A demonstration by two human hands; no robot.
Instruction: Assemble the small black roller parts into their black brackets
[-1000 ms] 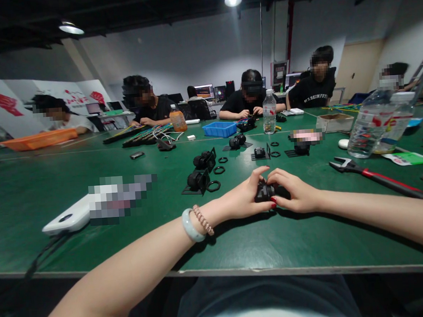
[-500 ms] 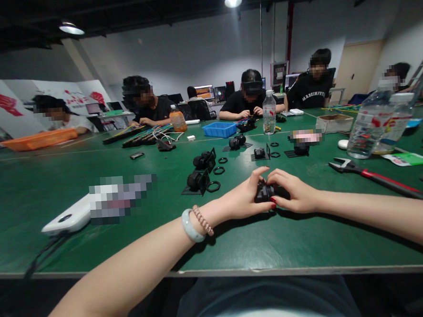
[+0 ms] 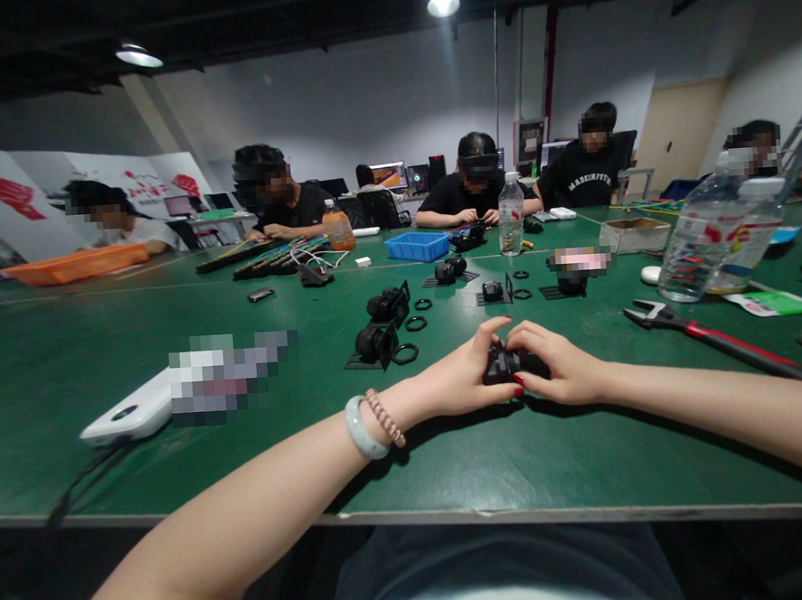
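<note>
Between my two hands, low over the green table, is a black ribbed plastic fitting (image 3: 504,366). My left hand (image 3: 469,366) is closed on its left end, with thumb and fingers curled round it. My right hand (image 3: 558,363) grips the right end, hiding part of it. Left of my hands stand similar black fittings on plates (image 3: 375,342), with black hexagonal ring nuts (image 3: 405,353) lying beside them. Behind my hands sits another fitting on a mesh-like plate (image 3: 492,290), and one more black piece (image 3: 572,282) lies to its right.
Red-handled adjustable pliers (image 3: 722,339) and large plastic bottles (image 3: 693,241) are on my right. A white power bank (image 3: 136,411) with a cable lies left. Farther back are a blue tray (image 3: 417,246), a cardboard box (image 3: 634,233) and an orange bottle (image 3: 338,229). Several people sit across the table.
My hands and the black fitting stay almost as they were. Across the table, the person at the right back has leaned slightly left.
</note>
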